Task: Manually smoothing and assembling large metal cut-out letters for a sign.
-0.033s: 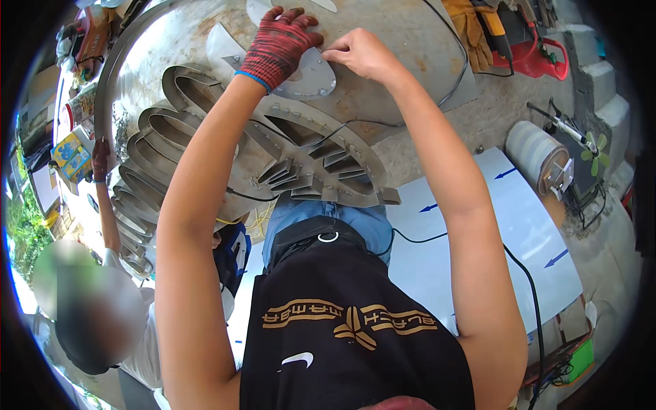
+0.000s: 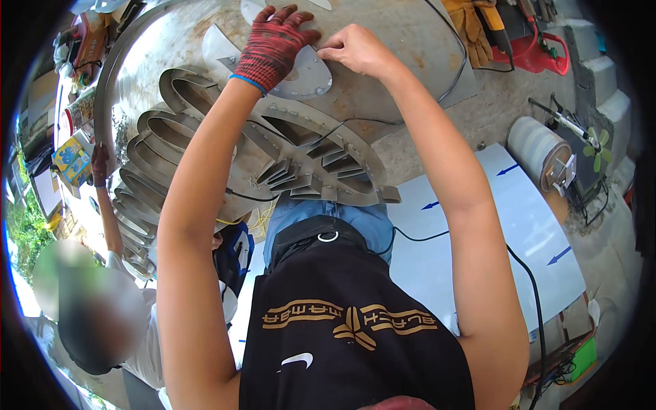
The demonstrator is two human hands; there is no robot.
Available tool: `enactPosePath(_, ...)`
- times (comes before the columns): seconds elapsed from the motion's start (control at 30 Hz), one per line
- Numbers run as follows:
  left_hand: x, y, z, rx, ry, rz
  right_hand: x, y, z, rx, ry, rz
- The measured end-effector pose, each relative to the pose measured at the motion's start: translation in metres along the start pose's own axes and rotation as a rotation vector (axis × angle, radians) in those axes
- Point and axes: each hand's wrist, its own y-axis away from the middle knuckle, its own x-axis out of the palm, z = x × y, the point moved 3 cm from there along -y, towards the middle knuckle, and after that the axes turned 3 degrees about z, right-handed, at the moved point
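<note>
My left hand point(image 2: 277, 44), in a red knit glove, lies flat with fingers spread on a petal-shaped steel piece point(image 2: 309, 80). The piece rests on a large round metal panel point(image 2: 403, 41) at the top of the view. My bare right hand point(image 2: 355, 49) is just to the right, fingers pinched together at the piece's upper edge. Below my hands, raised channel shapes of bent steel strip point(image 2: 171, 137) stand on the panel, and a thin black wire point(image 2: 321, 140) runs across them.
Another person stands at the lower left, one hand point(image 2: 100, 164) on the panel's rim. A white sheet with blue arrows point(image 2: 478, 225) lies to the right, with a metal coil point(image 2: 536, 147) beyond it. Yellow gloves point(image 2: 471, 27) and a red tool point(image 2: 536, 51) sit top right. A black cable point(image 2: 536, 314) trails down.
</note>
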Motion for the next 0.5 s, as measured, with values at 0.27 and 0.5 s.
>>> enactPosePath(0.27,-0.007,0.069,-0.026,-0.505,0.387,-0.282,-0.007,-0.014,-0.009,-0.193,-0.014,0.054)
enactPosePath(0.5,-0.009,0.093,-0.052,-0.633,0.451,-0.099,-0.002,-0.02,-0.004,-0.101,0.007,0.051)
